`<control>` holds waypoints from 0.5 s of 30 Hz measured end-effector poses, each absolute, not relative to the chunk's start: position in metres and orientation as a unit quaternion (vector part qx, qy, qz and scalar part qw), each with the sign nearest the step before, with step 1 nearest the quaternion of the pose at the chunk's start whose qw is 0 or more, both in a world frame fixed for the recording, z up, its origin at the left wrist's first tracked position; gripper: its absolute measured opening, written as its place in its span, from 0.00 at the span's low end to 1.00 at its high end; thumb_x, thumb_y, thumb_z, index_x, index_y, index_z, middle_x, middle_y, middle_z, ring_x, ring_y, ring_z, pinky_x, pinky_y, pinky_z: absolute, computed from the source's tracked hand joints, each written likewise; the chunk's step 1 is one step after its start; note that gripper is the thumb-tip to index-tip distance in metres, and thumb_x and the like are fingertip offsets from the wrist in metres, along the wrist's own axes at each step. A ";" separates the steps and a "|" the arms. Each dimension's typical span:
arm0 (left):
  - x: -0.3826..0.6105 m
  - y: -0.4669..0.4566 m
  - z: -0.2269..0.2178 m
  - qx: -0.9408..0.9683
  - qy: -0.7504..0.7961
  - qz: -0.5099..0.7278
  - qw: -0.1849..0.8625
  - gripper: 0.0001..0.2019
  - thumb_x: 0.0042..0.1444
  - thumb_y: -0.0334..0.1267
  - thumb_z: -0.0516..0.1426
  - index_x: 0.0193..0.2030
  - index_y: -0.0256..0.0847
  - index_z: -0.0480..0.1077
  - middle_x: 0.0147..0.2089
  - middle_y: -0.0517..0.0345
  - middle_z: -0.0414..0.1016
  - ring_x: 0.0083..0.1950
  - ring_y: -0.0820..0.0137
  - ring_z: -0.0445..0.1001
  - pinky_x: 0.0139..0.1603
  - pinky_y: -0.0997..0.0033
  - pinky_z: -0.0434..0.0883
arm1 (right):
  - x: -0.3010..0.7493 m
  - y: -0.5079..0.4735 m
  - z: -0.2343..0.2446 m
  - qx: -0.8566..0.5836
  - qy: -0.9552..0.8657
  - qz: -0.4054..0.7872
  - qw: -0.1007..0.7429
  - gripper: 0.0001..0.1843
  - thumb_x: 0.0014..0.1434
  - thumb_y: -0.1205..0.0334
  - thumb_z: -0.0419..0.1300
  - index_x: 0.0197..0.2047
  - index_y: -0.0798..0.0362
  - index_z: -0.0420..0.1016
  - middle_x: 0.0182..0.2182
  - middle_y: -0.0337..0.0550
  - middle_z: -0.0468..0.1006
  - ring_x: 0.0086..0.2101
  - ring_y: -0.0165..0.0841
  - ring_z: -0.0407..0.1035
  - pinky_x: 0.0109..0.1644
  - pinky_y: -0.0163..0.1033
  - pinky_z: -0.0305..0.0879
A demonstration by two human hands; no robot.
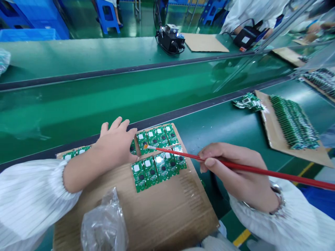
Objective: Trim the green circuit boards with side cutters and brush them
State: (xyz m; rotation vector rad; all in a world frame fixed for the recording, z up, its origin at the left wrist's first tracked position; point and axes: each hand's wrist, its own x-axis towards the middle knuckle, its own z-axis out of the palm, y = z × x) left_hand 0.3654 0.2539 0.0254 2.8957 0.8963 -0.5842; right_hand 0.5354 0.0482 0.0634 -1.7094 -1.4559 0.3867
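My right hand [230, 170] grips a thin paintbrush [180, 153] by its long red handle. Its orange tip is over a green circuit board [141, 137] in the back row, at the dark round spot. My left hand [117, 139] lies over the boards with its fingers spread, and hides some of them. Its thumb points at the near row of circuit boards [151, 170], which have white squares and dark round spots. Both rows rest on a brown cardboard sheet [157, 216]. Whether the left fingers press on a board cannot be made out.
A crumpled clear plastic bag [104, 223] lies on the cardboard's near left. To the right, another cardboard [267, 122] carries tightly lined-up boards [293, 122], with a loose pile [248, 101] beside it. Beyond the green channel [131, 94], a black device [171, 38] stands. A person in white sits opposite.
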 end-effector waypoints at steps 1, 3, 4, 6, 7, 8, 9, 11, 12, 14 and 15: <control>0.364 0.255 0.024 0.937 0.291 -0.192 0.023 0.43 0.40 0.56 0.60 0.63 0.37 0.63 0.69 0.35 0.54 0.70 0.41 0.45 0.61 0.36 0.52 | 0.535 0.050 0.062 -0.677 -0.583 0.159 0.420 0.07 0.60 0.68 0.56 0.30 0.51 0.70 0.21 0.36 0.75 0.22 0.26 0.69 0.26 0.31 0.65; 0.361 0.255 0.021 0.933 0.299 -0.198 0.016 0.43 0.41 0.55 0.60 0.64 0.37 0.62 0.69 0.36 0.53 0.70 0.41 0.44 0.62 0.36 0.52 | 0.533 0.056 0.059 -0.666 -0.587 0.165 0.429 0.06 0.59 0.68 0.56 0.31 0.51 0.70 0.22 0.37 0.75 0.23 0.27 0.70 0.26 0.31 0.66; 0.361 0.255 0.021 0.930 0.305 -0.202 0.015 0.42 0.42 0.55 0.60 0.64 0.37 0.61 0.69 0.36 0.53 0.71 0.42 0.44 0.62 0.36 0.51 | 0.532 0.059 0.058 -0.662 -0.589 0.165 0.434 0.05 0.58 0.68 0.57 0.31 0.51 0.71 0.23 0.37 0.76 0.23 0.27 0.70 0.26 0.31 0.67; 0.361 0.254 0.021 0.926 0.315 -0.206 0.014 0.42 0.42 0.54 0.59 0.65 0.37 0.60 0.69 0.37 0.53 0.71 0.43 0.44 0.63 0.37 0.51 | 0.530 0.064 0.057 -0.652 -0.596 0.163 0.439 0.04 0.57 0.69 0.58 0.32 0.51 0.71 0.26 0.38 0.77 0.25 0.27 0.72 0.27 0.31 0.68; 0.361 0.253 0.021 0.925 0.318 -0.207 0.015 0.42 0.43 0.54 0.59 0.65 0.37 0.60 0.69 0.37 0.53 0.71 0.43 0.44 0.63 0.37 0.51 | 0.530 0.066 0.057 -0.645 -0.605 0.163 0.437 0.04 0.56 0.69 0.58 0.32 0.51 0.71 0.27 0.38 0.78 0.26 0.27 0.72 0.28 0.31 0.69; 0.362 0.252 0.022 0.925 0.319 -0.207 0.017 0.42 0.43 0.54 0.59 0.64 0.37 0.60 0.69 0.38 0.53 0.71 0.44 0.44 0.63 0.38 0.51 | 0.530 0.068 0.057 -0.639 -0.615 0.166 0.431 0.04 0.56 0.70 0.58 0.33 0.51 0.71 0.27 0.38 0.77 0.27 0.27 0.73 0.29 0.31 0.69; 0.363 0.251 0.024 0.925 0.320 -0.206 0.019 0.42 0.43 0.54 0.59 0.64 0.37 0.61 0.69 0.37 0.54 0.71 0.44 0.45 0.63 0.38 0.51 | 0.530 0.069 0.058 -0.633 -0.626 0.172 0.423 0.04 0.56 0.70 0.58 0.32 0.51 0.71 0.27 0.37 0.77 0.27 0.27 0.73 0.30 0.31 0.69; 0.364 0.251 0.026 0.925 0.321 -0.203 0.025 0.41 0.42 0.55 0.60 0.63 0.38 0.63 0.68 0.37 0.55 0.70 0.43 0.45 0.62 0.38 0.52 | 0.529 0.071 0.059 -0.620 -0.644 0.179 0.411 0.05 0.55 0.71 0.58 0.33 0.51 0.71 0.27 0.37 0.77 0.28 0.27 0.73 0.32 0.31 0.70; 0.363 0.251 0.026 0.925 0.320 -0.201 0.029 0.40 0.42 0.55 0.60 0.62 0.38 0.63 0.68 0.37 0.56 0.70 0.43 0.46 0.62 0.38 0.52 | 0.528 0.072 0.060 -0.614 -0.651 0.181 0.407 0.06 0.55 0.71 0.58 0.33 0.51 0.71 0.27 0.37 0.77 0.29 0.27 0.73 0.33 0.32 0.70; 0.361 0.252 0.026 0.927 0.319 -0.195 0.038 0.40 0.42 0.56 0.59 0.62 0.38 0.64 0.67 0.37 0.57 0.70 0.43 0.46 0.62 0.38 0.52 | 0.526 0.073 0.061 -0.608 -0.661 0.181 0.401 0.07 0.55 0.73 0.58 0.34 0.50 0.71 0.29 0.38 0.78 0.32 0.28 0.74 0.36 0.32 0.72; 0.360 0.253 0.025 0.927 0.319 -0.192 0.041 0.40 0.43 0.56 0.59 0.62 0.38 0.64 0.67 0.37 0.57 0.70 0.43 0.46 0.62 0.38 0.52 | 0.524 0.074 0.061 -0.607 -0.665 0.180 0.397 0.08 0.54 0.73 0.58 0.34 0.50 0.72 0.29 0.39 0.78 0.32 0.29 0.75 0.37 0.33 0.72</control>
